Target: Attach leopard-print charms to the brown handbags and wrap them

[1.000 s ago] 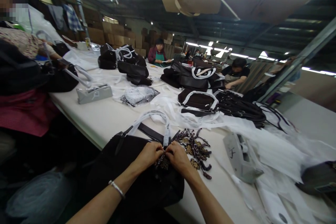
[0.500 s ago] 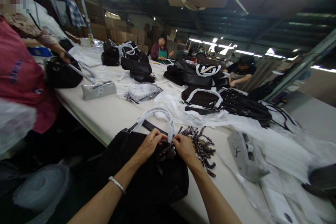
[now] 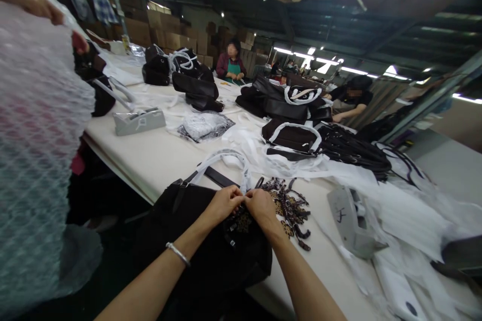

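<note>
Two-handed grip at a black bag [image 3: 190,205]

Left hand [image 3: 226,201] and right hand [image 3: 262,205] are apparently pinching a charm [image 3: 244,221], fingertips together, exact hold hidden. The bag is resting at the table [image 3: 141,165] edge, seemingly for close work; similar charms [image 3: 289,209] are lying alongside, likely for reach.

Two tape dispensers [image 3: 139,122], at least five handbags [image 3: 241,258]

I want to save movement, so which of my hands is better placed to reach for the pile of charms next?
Probably your right hand: it's just beside the pile of charms, while your left hand is farther left. Both are pinched near the wrapped bag handle.
</note>
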A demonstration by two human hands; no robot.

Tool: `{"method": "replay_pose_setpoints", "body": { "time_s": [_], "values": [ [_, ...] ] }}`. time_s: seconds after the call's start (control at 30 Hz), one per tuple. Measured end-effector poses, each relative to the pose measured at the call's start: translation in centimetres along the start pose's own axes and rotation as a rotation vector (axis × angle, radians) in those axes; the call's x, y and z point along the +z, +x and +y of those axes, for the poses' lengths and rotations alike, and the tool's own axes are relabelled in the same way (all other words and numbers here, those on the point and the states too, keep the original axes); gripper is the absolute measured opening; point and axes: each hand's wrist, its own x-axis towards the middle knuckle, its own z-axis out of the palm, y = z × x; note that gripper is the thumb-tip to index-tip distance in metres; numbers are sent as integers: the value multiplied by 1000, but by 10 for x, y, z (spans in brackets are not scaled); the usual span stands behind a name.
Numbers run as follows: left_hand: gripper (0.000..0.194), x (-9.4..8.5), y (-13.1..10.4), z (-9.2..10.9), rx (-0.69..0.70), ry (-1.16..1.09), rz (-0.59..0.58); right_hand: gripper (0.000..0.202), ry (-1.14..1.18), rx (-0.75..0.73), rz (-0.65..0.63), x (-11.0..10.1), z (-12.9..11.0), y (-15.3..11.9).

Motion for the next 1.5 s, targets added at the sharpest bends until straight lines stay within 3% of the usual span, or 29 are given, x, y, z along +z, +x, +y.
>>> {"method": "replay_pose_setpoints", "body": {
  "time_s": [0.23, 0.47, 0.67, 0.87, 1.13, 1.5],
  "values": [
    [6, 3, 2, -5, -23, 109, -21, 27, 198, 30, 54, 13, 12, 17],
    [6, 4, 3, 0, -29, 207, 89, 33, 316, 11, 208, 14, 12, 18],
    [16, 7, 14, -2, 19, 350, 170, 28, 315, -34, 257, 17, 11, 8],
    [22, 10, 19, -10, 77, 481, 161, 16, 156, -76, 167, 15, 10, 1],
    [21, 5, 18, -5, 89, 537, 80, 34, 247, -154, 103, 21, 20, 1],
    [27, 10, 25, -8, 38, 582, 116, 28, 391, -148, 83, 27, 24, 5]
  ]
}}
